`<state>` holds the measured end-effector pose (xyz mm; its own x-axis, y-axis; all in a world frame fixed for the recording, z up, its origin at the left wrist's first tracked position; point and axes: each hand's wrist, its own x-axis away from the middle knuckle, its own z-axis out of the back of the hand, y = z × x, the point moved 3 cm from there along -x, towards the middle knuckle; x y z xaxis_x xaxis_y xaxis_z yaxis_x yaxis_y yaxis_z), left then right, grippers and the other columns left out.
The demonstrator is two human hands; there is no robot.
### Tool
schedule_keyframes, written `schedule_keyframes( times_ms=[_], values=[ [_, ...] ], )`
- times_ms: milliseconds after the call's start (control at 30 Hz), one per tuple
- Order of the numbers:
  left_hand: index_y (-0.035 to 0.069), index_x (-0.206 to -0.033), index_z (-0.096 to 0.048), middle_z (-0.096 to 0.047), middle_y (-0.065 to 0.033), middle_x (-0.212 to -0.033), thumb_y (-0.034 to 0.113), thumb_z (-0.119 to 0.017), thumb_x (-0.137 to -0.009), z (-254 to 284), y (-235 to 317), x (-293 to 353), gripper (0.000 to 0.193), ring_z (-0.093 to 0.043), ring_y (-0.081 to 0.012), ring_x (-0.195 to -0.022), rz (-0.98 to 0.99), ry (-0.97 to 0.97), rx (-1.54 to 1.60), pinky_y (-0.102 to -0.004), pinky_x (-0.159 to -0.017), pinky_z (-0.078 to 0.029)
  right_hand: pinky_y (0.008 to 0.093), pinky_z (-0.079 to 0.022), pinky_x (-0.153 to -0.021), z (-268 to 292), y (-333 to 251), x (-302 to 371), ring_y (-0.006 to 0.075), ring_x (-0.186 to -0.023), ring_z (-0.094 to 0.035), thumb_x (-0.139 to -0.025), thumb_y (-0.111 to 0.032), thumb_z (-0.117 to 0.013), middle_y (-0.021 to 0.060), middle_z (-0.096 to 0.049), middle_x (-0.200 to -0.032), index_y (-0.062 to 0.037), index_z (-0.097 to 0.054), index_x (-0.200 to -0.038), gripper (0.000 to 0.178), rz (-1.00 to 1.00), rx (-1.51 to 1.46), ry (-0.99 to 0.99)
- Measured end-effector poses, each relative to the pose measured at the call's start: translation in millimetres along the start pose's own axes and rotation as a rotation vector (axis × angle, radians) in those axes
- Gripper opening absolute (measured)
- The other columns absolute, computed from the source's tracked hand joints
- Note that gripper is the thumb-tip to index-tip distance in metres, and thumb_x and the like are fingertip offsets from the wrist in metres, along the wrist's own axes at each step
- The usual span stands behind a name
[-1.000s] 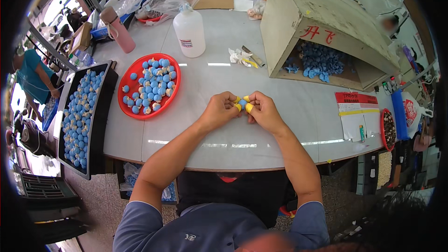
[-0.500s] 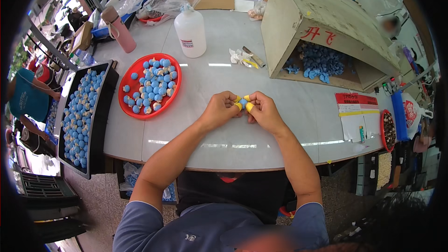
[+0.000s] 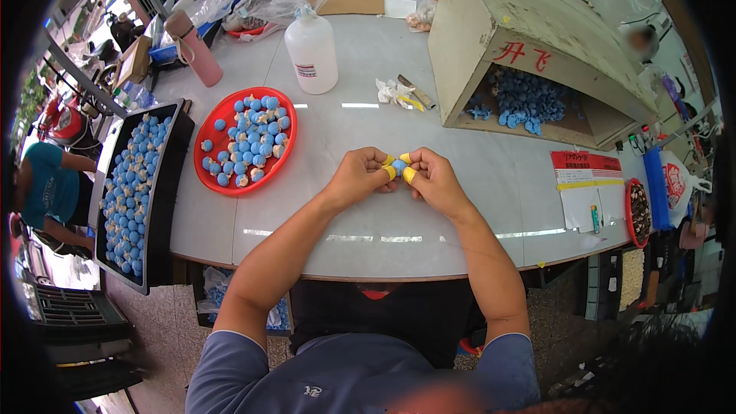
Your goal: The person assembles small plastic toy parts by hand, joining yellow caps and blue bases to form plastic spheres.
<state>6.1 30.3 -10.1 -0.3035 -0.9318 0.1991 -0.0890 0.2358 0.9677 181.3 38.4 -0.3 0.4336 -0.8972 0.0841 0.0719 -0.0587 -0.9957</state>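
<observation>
Together, the left hand [image 3: 359,177] and right hand [image 3: 435,179] pinch one small blue ball [image 3: 398,166] over the middle of the tabletop [image 3: 368,257].
Thumb and forefinger of each hand, in yellow finger covers [image 3: 409,175], hold it from opposite sides. An uneven squeeze or slick covers could make it pop free and roll away; too hard a pull might tear its blue surface. Fingers mask much of the ball, so its underside, and whether it clears the tabletop, cannot be told. Shadow blurs the blue pieces [image 3: 521,98] deeper in the beige box [image 3: 529,11].
</observation>
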Motion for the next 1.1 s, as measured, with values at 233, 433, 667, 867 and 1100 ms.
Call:
schedule_keyframes(
  times_ms=[233,433,667,867,1100],
  values=[
    [-0.010,-0.108,-0.056,-0.066,-0.0125,-0.096,0.005,-0.062,-0.091,-0.3,-6.9,-1.6,0.023,-0.069,-0.0155,-0.081,-0.020,0.001,-0.020,-0.0258,-0.073,-0.059,0.0203,-0.041,-0.049,-0.6,4.8,-0.1,0.0043,-0.058,-0.048,-0.092,0.000,-0.056,0.0018,-0.058,-0.079,0.0015,-0.055,-0.103,0.011,0.031,0.046,0.003],
    [-0.010,-0.106,-0.056,-0.065,-0.0108,-0.096,0.004,-0.062,-0.090,-3.4,-6.0,0.0,0.022,-0.068,-0.0146,-0.081,-0.038,0.030,-0.057,-0.0257,-0.074,-0.059,0.0203,-0.039,-0.049,-3.2,7.4,0.1,0.0036,-0.058,-0.047,-0.092,0.002,-0.056,0.0016,-0.058,-0.079,0.0014,-0.055,-0.102,0.011,0.047,0.066,0.031],
    [-0.011,-0.107,-0.057,-0.066,-0.0125,-0.096,0.004,-0.060,-0.090,-2.0,-1.9,0.2,0.022,-0.068,-0.0154,-0.079,0.001,0.060,-0.036,-0.0264,-0.072,-0.059,0.0196,-0.041,-0.051,-3.7,3.1,-0.1,0.0032,-0.061,-0.050,-0.090,0.004,-0.056,0.0028,-0.060,-0.083,0.0038,-0.057,-0.107,0.017,0.092,0.056,0.068],
    [-0.011,-0.111,-0.058,-0.068,-0.0139,-0.096,0.006,-0.057,-0.093,2.1,4.7,-2.6,0.025,-0.068,-0.0157,-0.078,0.047,0.013,0.007,-0.0261,-0.073,-0.058,0.0202,-0.043,-0.053,-0.7,7.9,-1.7,0.0047,-0.064,-0.054,-0.090,0.003,-0.055,0.0047,-0.062,-0.086,0.0061,-0.056,-0.111,0.021,0.127,0.049,0.068],
    [-0.010,-0.113,-0.058,-0.068,-0.0130,-0.095,0.007,-0.058,-0.094,3.1,0.7,-1.6,0.026,-0.068,-0.0149,-0.080,0.021,0.000,0.007,-0.0252,-0.074,-0.058,0.0221,-0.048,-0.054,-4.1,2.3,-0.8,0.0072,-0.065,-0.058,-0.091,0.001,-0.054,0.0069,-0.064,-0.087,0.0067,-0.055,-0.111,0.021,0.030,-0.004,0.083]
  ],
)
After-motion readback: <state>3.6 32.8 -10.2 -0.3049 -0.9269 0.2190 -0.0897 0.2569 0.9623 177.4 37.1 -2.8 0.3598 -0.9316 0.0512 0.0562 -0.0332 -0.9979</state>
